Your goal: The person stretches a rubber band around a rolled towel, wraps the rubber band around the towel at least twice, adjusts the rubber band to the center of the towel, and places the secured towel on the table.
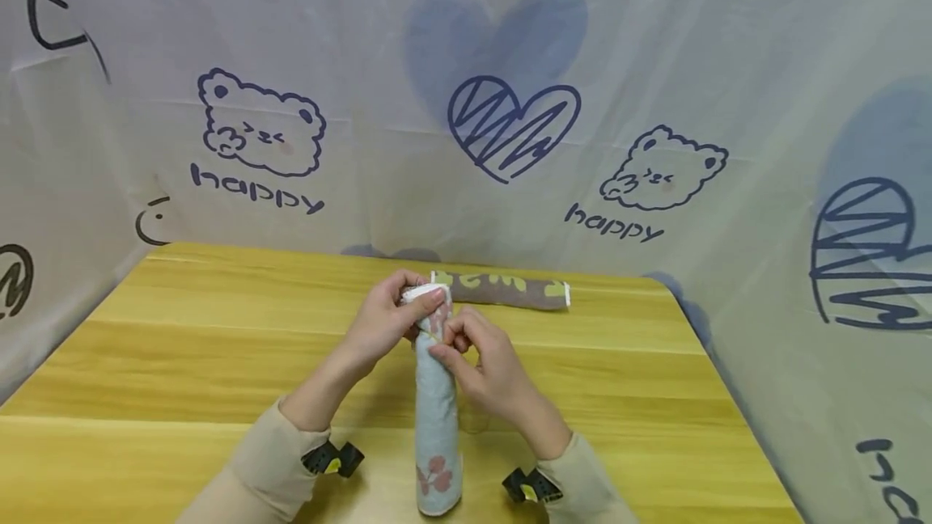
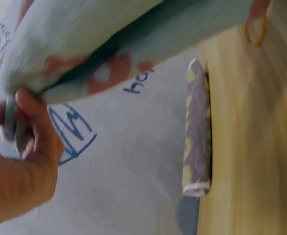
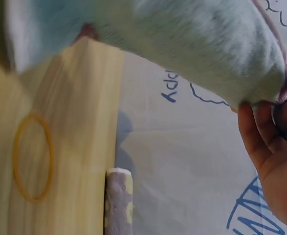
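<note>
A rolled light-blue towel (image 1: 437, 419) with red flower prints lies lengthwise on the wooden table (image 1: 182, 362), its far end lifted. My left hand (image 1: 396, 314) grips that raised white-edged end. My right hand (image 1: 473, 358) pinches the roll just below it, where a thin yellowish line crosses the cloth. In the left wrist view the blue roll (image 2: 133, 34) hangs above my left hand (image 2: 21, 166). The right wrist view has the blue roll (image 3: 192, 39) overhead and my right hand (image 3: 273, 161) curled at its end. A yellow rubber band (image 3: 33, 114) (image 2: 255, 45) lies loose on the table.
A second rolled towel (image 1: 510, 289), brown with green marks, lies crosswise near the table's far edge; it shows too as the brown roll (image 2: 198, 137) (image 3: 118, 205). A printed cloth backdrop (image 1: 510, 63) closes in the table behind and on both sides.
</note>
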Tool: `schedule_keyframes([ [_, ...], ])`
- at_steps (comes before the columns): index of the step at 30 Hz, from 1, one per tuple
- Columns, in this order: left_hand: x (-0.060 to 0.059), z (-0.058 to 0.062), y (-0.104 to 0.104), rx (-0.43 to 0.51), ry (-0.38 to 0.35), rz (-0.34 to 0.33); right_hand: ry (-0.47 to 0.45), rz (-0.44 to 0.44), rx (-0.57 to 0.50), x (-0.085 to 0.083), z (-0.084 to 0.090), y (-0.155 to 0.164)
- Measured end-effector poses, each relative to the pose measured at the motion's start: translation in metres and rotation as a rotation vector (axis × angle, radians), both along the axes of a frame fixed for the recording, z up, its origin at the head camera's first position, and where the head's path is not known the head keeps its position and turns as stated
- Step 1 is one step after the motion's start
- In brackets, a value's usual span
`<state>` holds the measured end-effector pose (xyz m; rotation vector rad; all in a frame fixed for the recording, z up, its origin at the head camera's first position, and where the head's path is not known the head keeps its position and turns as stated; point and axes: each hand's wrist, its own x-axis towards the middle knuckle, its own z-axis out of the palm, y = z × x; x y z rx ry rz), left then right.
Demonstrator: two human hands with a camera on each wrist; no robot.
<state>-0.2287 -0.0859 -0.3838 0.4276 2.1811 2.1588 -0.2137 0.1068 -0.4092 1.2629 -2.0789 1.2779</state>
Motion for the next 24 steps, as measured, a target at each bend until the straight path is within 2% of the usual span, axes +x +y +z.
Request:
schedule_keyframes([
  [3,0.0,0.001,-0.009,-0.018,0.054,-0.087,-0.013,0.01,0.007,-0.002,0.001,0.004],
  [8,0.0,0.005,-0.023,-0.027,0.172,-0.322,-0.089,0.102,-0.014,-0.006,0.005,0.014],
  [10,0.0,0.007,-0.026,-0.029,0.179,-0.377,-0.116,0.139,-0.009,-0.007,0.006,0.017],
  [12,0.0,0.007,-0.026,-0.024,0.179,-0.38,-0.142,0.153,0.001,-0.007,0.008,0.02],
  [17,0.0,0.008,-0.023,-0.031,0.153,-0.299,-0.156,0.092,0.026,-0.005,0.013,0.023],
  [21,0.001,0.009,-0.021,-0.032,0.129,-0.226,-0.095,0.005,0.014,-0.002,0.019,0.021],
  [24,0.003,0.011,-0.018,-0.033,0.099,-0.172,-0.005,-0.035,0.006,0.0,0.021,0.019],
])
